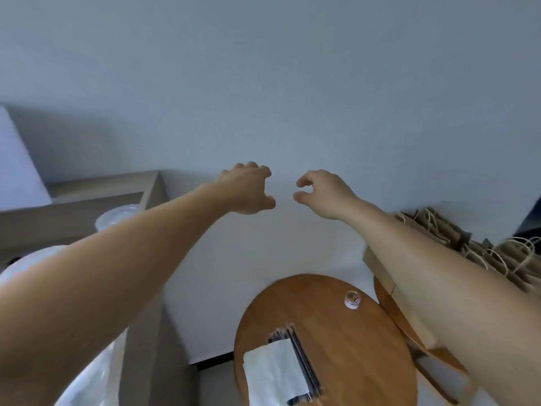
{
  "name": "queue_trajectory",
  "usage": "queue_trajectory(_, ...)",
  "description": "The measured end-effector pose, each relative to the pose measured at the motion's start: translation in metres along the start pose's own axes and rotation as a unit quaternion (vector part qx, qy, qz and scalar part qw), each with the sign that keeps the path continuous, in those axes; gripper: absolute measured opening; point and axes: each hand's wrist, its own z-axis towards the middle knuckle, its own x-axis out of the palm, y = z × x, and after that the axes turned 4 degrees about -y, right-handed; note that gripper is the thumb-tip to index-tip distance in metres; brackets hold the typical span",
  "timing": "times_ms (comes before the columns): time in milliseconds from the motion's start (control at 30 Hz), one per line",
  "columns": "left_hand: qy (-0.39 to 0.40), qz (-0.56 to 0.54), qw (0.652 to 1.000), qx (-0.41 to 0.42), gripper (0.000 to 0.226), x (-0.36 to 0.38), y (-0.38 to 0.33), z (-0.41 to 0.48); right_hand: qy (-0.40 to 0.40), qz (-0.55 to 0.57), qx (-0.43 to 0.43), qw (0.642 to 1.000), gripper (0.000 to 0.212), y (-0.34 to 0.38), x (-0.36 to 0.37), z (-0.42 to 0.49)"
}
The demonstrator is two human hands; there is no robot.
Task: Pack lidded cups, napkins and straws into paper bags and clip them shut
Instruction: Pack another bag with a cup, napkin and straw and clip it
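Both arms stretch forward toward a blank grey wall. My left hand (247, 187) and my right hand (320, 193) hang in the air side by side, fingers curled and apart, holding nothing. Below them, a round wooden table (348, 344) carries a stack of white napkins (273, 373), a bundle of dark straws (304, 364) beside it, and a small clear jar of clips (352, 299). Brown paper bags with twine handles (474, 253) are piled at the right. Clear plastic cups in a plastic sleeve (117, 219) show at the left, partly hidden by my left arm.
A grey-brown shelf unit (117, 186) stands at the left against the wall. A second wooden surface (392, 306) sits under my right arm, beside the round table. Pale floor shows between the furniture.
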Motion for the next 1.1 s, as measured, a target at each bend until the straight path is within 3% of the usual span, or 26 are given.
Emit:
queue_trajectory(300,0.107,-0.115,0.981,0.118,0.074,0.12,-0.129,0.055,-0.01,-0.037,0.211,0.977,0.04,-0.164,0.001,-0.075)
queue_trajectory(533,0.149,-0.185,0.964,0.123,0.071,0.196,-0.208,0.056,-0.023,-0.092,0.327,0.94,0.032,-0.297,0.001,-0.134)
queue_trajectory(700,0.181,-0.217,0.957,0.059,0.067,0.228,-0.25,0.068,0.004,-0.113,0.371,0.922,0.031,-0.399,-0.002,-0.147)
queue_trajectory(767,0.192,-0.212,0.957,0.039,0.066,0.238,-0.266,0.07,0.028,-0.118,0.378,0.918,0.043,-0.435,0.003,-0.148)
queue_trajectory(933,0.217,-0.202,0.955,-0.018,0.065,0.261,-0.293,0.056,0.072,-0.114,0.377,0.916,0.046,-0.492,0.022,-0.139)
queue_trajectory(1100,0.247,-0.179,0.951,-0.051,0.071,0.272,-0.296,0.045,0.09,-0.142,0.336,0.927,0.024,-0.52,0.042,-0.134)
